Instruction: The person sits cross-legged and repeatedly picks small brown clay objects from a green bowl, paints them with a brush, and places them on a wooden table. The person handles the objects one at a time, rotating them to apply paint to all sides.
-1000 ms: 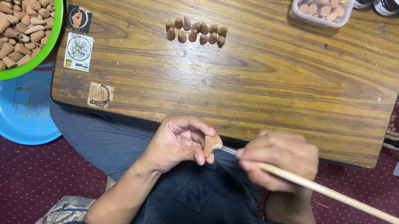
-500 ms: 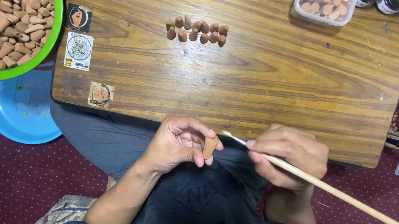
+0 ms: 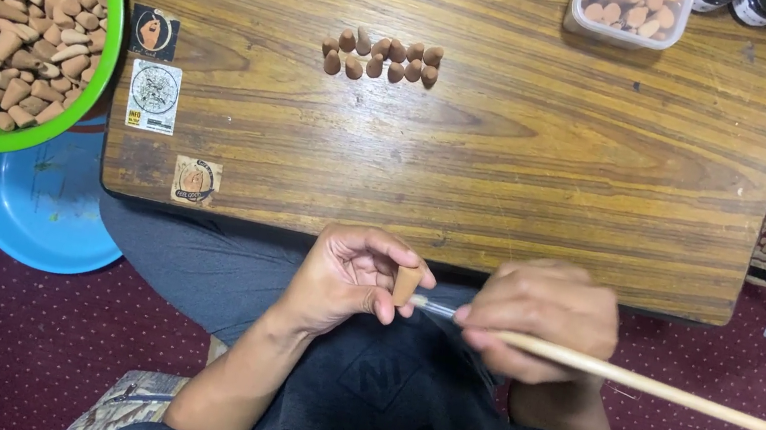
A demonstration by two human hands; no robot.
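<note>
I held a small tan cone (image 3: 406, 284) pinched in my left grip (image 3: 349, 276), thumb and fingertips closed narrowly on it, its body standing up out of my fingers just below the near edge of the surface (image 3: 547, 199). My right grip (image 3: 544, 320) was wrapped tight around a brush (image 3: 661, 388), a long pale wooden stick whose handle ran out past my right side and down toward the edge of view. Its metal ferrule and tip reached left from my fingers and touched the base of the cone; my right grip was a little blurred, so I could not tell each finger apart. Both grips hung close together over my lap, above my dark shirt.

Beyond my grips, well apart from the cone I held, two short rows of like cones (image 3: 381, 56) lay on the surface. Farther off to the right stood a clear tub (image 3: 633, 8) with more cones in it. Off to my left, past the corner of the surface, sat a green bowl (image 3: 63, 119) heaped with cones, and under it a blue basin (image 3: 40, 209) on the red carpet. Three stickers (image 3: 154, 97) lay along the left end of the surface.
</note>
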